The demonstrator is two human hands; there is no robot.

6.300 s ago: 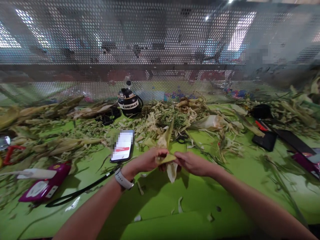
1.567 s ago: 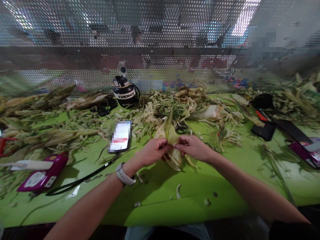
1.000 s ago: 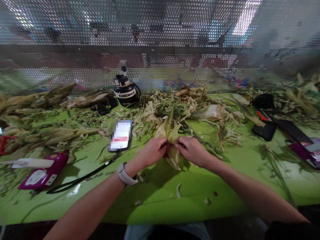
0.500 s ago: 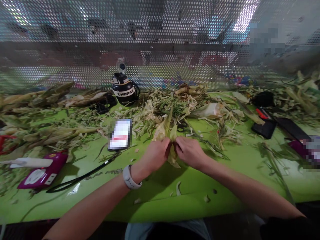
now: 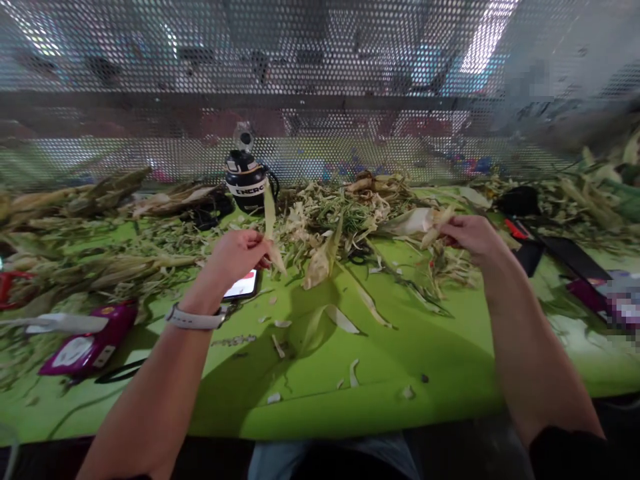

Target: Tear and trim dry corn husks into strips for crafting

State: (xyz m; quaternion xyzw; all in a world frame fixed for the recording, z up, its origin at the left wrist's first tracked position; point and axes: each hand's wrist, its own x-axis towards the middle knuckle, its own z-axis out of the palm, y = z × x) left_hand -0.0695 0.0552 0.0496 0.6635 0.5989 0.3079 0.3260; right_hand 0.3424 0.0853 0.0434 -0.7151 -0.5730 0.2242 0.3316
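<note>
On the table (image 5: 380, 408), the pale corn husk (image 5: 318, 268) lies between left hand (image 5: 239, 255) and right hand (image 5: 473, 233), nearer the left, its long axis slanting toward the far edge. The left pinches an upright husk strip (image 5: 270, 215); the right's closed fingertips grip a husk piece (image 5: 434, 231). Earlier together, both hands are now well apart.

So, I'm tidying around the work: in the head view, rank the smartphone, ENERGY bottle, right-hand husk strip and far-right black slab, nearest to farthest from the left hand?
From the left hand:
1. Smartphone, partly hidden by it.
2. ENERGY bottle, beyond it, toward the mesh.
3. Husk strip, in the right hand.
4. Black slab, past the right hand.
</note>
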